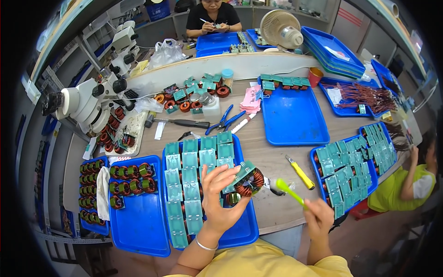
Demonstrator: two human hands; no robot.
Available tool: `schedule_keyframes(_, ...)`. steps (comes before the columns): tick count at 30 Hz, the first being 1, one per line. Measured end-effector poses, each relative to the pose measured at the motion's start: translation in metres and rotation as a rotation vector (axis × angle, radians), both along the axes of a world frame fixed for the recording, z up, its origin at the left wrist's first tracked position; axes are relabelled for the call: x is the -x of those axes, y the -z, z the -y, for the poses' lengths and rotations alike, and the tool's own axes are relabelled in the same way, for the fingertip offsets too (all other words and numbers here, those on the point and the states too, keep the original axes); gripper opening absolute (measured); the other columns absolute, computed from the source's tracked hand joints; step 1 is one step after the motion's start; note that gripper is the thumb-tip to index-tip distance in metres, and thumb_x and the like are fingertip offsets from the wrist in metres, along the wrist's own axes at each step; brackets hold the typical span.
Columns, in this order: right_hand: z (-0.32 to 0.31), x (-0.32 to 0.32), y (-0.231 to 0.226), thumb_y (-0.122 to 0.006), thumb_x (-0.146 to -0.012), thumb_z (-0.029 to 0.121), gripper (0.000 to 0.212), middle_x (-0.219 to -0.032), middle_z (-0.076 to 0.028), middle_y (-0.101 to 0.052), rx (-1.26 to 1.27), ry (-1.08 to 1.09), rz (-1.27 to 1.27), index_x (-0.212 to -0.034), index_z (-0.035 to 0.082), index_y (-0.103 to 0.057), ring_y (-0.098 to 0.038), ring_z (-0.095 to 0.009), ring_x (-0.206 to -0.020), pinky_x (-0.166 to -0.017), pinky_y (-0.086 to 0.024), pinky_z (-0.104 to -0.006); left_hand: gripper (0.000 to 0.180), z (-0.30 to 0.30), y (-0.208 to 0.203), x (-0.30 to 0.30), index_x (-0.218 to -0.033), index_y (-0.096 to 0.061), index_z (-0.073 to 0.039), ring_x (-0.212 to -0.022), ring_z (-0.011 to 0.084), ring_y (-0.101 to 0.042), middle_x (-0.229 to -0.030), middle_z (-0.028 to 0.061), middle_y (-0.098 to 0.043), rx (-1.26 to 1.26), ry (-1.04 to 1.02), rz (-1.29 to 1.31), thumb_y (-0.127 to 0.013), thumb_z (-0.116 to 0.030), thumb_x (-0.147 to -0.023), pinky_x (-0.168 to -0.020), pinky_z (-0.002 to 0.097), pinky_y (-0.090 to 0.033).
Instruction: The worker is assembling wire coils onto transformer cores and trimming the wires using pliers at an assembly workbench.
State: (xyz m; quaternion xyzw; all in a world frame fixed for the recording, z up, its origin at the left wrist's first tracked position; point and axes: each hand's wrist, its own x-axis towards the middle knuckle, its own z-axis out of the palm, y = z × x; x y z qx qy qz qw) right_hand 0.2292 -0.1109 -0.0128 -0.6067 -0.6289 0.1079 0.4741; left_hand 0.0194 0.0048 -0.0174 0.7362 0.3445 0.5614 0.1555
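Note:
My left hand (pixel 218 201) grips a copper-wound toroidal coil (pixel 250 183) mounted on a small green circuit board, raised above a blue tray (pixel 249 221). Rows of similar green boards (pixel 189 177) fill much of that tray. In my right hand (pixel 319 217) is a small brush with a bright green handle (pixel 292 192). Its pale head is close to the coil's right side; whether the two touch I cannot tell. Behind the brush, a small dark object (pixel 277 190) on the table is partly hidden.
Left stand blue trays of coils (pixel 138 231); right, a tray of boarded coils (pixel 344 173). A yellow-handled tool (pixel 301 171), blue pliers (pixel 224 122) and a hammer (pixel 184 123) lie on the table. Microscopes (pixel 87 104) stand left. One person works opposite, another at right.

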Motion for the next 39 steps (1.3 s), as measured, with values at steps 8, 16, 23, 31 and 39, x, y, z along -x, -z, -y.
schedule_keyframes(8,0.007,0.02,-0.006,-0.062,-0.068,-0.008,0.03,-0.063,-0.008,-0.055,0.028,-0.086,0.017,-0.096,0.002,-0.068,-0.052,-0.016,-0.052,-0.047,-0.04,-0.0252,0.055,0.002,-0.001,0.001,-0.103,-0.048,-0.012,-0.106,0.0234,-0.051,-0.104,0.0051,-0.063,-0.073,-0.042,-0.109,-0.079,-0.012,-0.058,-0.105,0.0518,-0.02)
schedule_keyframes(16,0.009,0.015,0.0,-0.059,-0.071,-0.007,0.037,-0.067,-0.009,-0.054,0.091,-0.146,-0.041,-0.106,0.004,-0.065,-0.053,-0.016,-0.056,-0.05,-0.042,-0.0242,0.055,0.003,-0.004,-0.002,-0.104,-0.049,-0.011,-0.102,0.0236,-0.053,-0.106,0.0054,-0.063,-0.088,-0.058,-0.047,-0.079,-0.009,-0.058,-0.105,0.051,-0.019)
schedule_keyframes(23,0.009,0.014,-0.007,-0.059,-0.069,-0.009,0.027,-0.066,-0.009,-0.058,0.201,-0.311,-0.137,-0.094,0.0,-0.067,-0.053,-0.016,-0.054,-0.049,-0.039,-0.0248,0.055,0.002,-0.001,0.001,-0.103,-0.049,-0.012,-0.1,0.0223,-0.053,-0.107,0.0044,-0.062,-0.105,-0.092,-0.071,-0.079,-0.009,-0.058,-0.106,0.0506,-0.018)
schedule_keyframes(31,0.007,0.008,-0.009,-0.06,-0.073,-0.005,0.034,-0.065,-0.009,-0.055,0.182,-0.487,-0.16,-0.105,0.005,-0.065,-0.052,-0.017,-0.055,-0.049,-0.041,-0.0256,0.057,0.001,-0.002,0.002,-0.105,-0.048,-0.013,-0.098,0.0226,-0.054,-0.107,0.0045,-0.062,-0.11,-0.093,-0.044,-0.079,-0.007,-0.057,-0.106,0.0508,-0.019)
schedule_keyframes(39,-0.009,0.001,-0.008,-0.06,-0.065,-0.011,0.038,-0.065,-0.008,-0.056,-0.074,0.039,0.117,-0.1,0.005,-0.067,-0.051,-0.016,-0.052,-0.047,-0.039,-0.0249,0.056,0.002,-0.003,0.002,-0.102,-0.049,-0.012,-0.096,0.0237,-0.055,-0.105,0.0047,-0.061,-0.076,-0.082,-0.024,-0.08,-0.008,-0.054,-0.105,0.0524,-0.019)
